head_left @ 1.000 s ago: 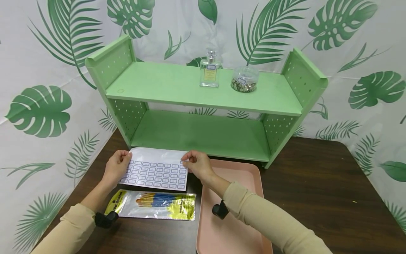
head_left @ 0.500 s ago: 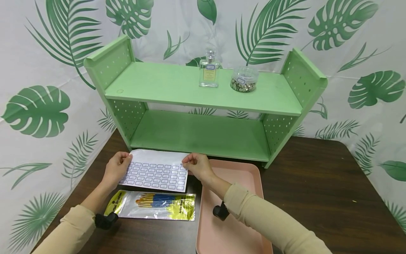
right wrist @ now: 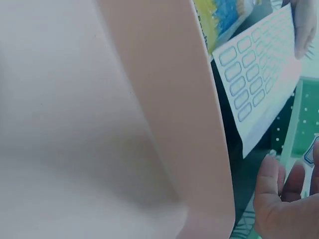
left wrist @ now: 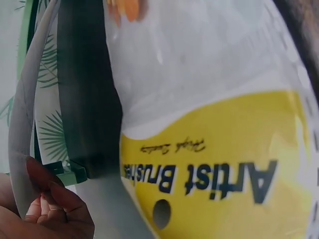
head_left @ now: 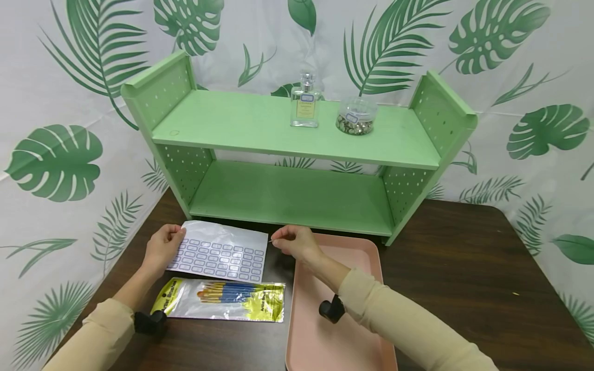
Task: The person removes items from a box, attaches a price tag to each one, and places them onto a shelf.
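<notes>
With fingertips and thumb, my left hand (head_left: 160, 252) holds a white sheet of label stickers (head_left: 223, 252) by its left edge. The sheet is tilted, with rows of blue-bordered labels across its lower part. My right hand (head_left: 300, 244), apart from the sheet's right edge, pinches one small label sticker (right wrist: 310, 154), clearest in the right wrist view. A plastic packet of artist brushes (head_left: 223, 300) lies on the table just below the sheet. In the left wrist view the sheet (left wrist: 24, 109) shows nearly edge-on between thumb and fingers.
A pink tray (head_left: 341, 330) lies under the right forearm. Behind the hands stands a green two-tier shelf (head_left: 297, 193). Its top holds a glass perfume bottle (head_left: 304, 109) and a clear jar (head_left: 356, 117) of small metallic pieces, each bearing a label. Dark table (head_left: 455, 278) extends right.
My right hand has come away from the sheet to the right with a label sticker between its fingertips. The left hand and the sheet have shifted slightly left, the sheet's right side dipping.
</notes>
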`<act>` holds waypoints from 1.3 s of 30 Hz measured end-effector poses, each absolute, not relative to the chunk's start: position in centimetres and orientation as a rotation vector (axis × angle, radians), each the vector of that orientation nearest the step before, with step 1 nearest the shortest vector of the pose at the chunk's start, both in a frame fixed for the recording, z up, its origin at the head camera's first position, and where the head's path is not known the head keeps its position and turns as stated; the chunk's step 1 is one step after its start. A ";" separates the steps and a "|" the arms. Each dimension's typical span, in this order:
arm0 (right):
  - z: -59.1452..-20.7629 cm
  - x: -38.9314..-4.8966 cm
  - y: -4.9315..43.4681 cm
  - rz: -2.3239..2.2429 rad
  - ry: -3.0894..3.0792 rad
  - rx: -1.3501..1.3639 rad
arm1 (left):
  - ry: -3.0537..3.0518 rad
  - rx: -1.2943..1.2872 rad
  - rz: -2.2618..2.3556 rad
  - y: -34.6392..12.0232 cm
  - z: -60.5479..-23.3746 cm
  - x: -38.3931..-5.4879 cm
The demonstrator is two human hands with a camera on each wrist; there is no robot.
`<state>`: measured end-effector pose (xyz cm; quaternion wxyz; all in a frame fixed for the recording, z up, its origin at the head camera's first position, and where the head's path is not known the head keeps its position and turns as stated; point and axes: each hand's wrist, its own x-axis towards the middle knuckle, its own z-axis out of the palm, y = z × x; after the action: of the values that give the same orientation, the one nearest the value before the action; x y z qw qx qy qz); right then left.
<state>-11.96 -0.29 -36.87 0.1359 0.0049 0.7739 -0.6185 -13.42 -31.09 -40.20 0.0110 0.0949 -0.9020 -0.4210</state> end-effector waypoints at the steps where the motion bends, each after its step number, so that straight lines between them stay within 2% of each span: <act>1: -36.8 -11.9 -0.2 -1.788 2.227 0.017 | -2.814 0.304 -1.308 -31.1 -40.2 -13.5; 11: -36.6 -11.2 0.2 -1.806 2.113 -0.012 | -2.827 0.368 -1.260 -31.1 -41.3 -14.3; 17: -38.5 -11.6 0.4 -1.820 2.076 -0.043 | -2.847 0.374 -1.220 -31.4 -41.8 -14.4; 22: -36.7 -10.9 0.0 -1.804 2.062 0.001 | -2.875 0.342 -1.184 -31.5 -41.8 -14.3; 31: -36.6 -10.7 -0.3 -1.767 2.056 -0.017 | -2.829 0.121 -1.065 -30.7 -40.3 -13.2; 39: -36.5 -10.4 -0.5 -1.721 2.062 -0.034 | -2.908 -0.308 -1.757 -24.5 -37.7 -11.8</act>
<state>-10.44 -0.50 -36.52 0.2259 -0.0123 0.7479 -0.6241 -11.79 -24.48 -37.70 -0.1345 -0.0896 -0.8447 -0.5103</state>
